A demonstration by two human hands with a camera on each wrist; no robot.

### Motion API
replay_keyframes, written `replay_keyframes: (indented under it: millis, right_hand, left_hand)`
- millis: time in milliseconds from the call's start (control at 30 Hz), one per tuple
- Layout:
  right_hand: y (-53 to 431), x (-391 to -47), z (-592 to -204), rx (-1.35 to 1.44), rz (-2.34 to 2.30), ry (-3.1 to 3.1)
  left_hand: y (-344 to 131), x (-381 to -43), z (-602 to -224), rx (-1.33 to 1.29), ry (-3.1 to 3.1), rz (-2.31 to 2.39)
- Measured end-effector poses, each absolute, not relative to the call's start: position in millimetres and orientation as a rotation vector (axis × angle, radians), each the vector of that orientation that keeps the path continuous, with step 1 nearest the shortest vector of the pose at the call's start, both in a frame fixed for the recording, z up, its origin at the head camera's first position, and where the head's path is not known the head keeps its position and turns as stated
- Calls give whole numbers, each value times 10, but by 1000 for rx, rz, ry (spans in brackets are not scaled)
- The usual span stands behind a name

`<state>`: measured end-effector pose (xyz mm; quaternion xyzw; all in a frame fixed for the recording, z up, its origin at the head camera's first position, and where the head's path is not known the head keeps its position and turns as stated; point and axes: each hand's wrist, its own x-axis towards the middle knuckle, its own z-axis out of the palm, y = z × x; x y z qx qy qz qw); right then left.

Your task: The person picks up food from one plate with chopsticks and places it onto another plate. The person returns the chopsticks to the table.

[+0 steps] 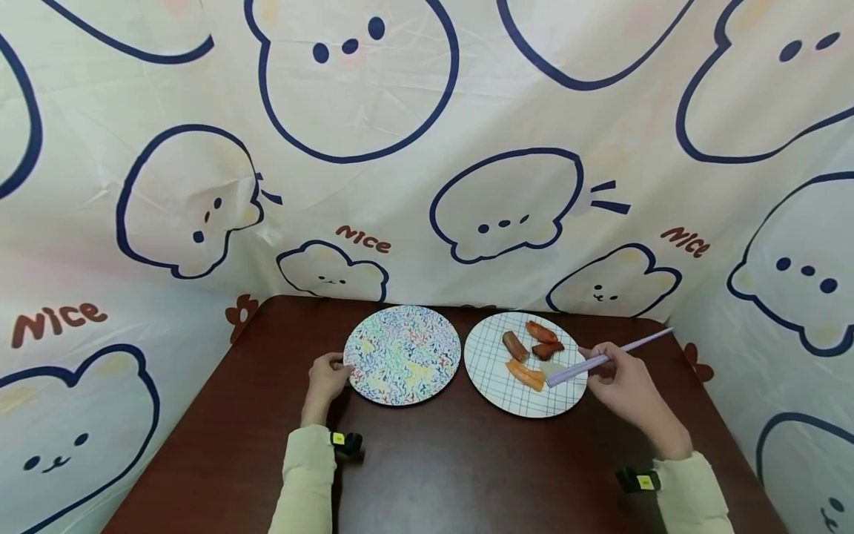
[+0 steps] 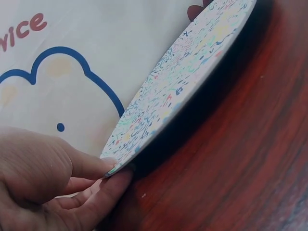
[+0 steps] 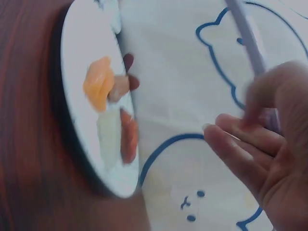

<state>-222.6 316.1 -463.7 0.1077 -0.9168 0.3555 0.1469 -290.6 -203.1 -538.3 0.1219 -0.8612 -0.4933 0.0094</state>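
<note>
A round plate with a multicoloured squiggle pattern lies at the left. My left hand pinches its near left rim, thumb on top and fingers below, as the left wrist view shows. To its right is a white plate with a grid pattern. It bears a brown sausage-like piece, a red-orange piece, a dark brown piece, an orange piece and a pale piece. My right hand, beside that plate's right rim, holds lilac chopsticks, their thicker end over the food.
Both plates are near the back edge of a dark brown wooden table. A cream cloth with cartoon outlines hangs close behind the table and along both sides. Each wrist wears a black camera on a strap.
</note>
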Motion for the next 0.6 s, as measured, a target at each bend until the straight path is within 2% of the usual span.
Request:
replay_keyframes:
  millis: [267,600]
  right_hand:
    - [2928,-2190,-4531,447,1129,-2310]
    - [2756,-2141,-4444,313,1248,-2807]
  left_hand:
    - [-1998,-2887,-5416,397,-2658,-1546]
    - [-1984,-2868,-5445,433,-2628,-1554]
